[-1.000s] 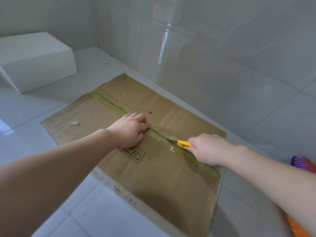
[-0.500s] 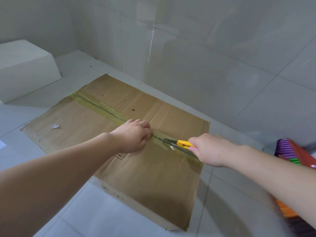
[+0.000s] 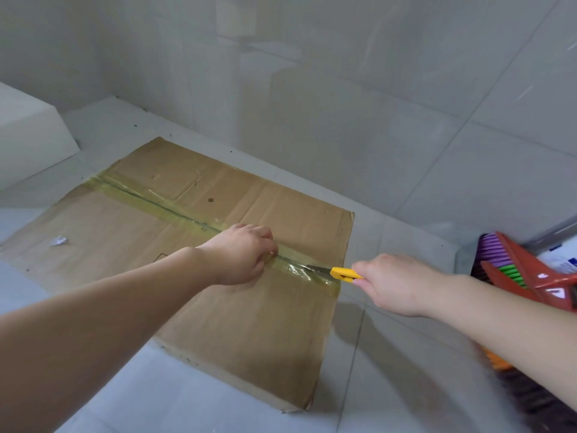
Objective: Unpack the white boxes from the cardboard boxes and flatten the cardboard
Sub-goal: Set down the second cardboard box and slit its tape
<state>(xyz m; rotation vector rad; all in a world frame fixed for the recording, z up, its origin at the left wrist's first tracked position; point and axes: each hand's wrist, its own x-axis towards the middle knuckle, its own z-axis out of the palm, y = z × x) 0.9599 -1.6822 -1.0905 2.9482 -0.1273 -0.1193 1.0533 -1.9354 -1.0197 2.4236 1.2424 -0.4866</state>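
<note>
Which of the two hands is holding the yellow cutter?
The right hand grips the yellow cutter, its blade on the tape seam. The left hand only presses on the cardboard box.

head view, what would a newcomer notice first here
The big cardboard box on the tiled floor fills the middle, with a yellowish tape seam running across its top. At the seam's near end the right hand grips a yellow utility knife, blade on the tape, while the left hand rests on the cardboard beside it. A white box sits at far left.
</note>
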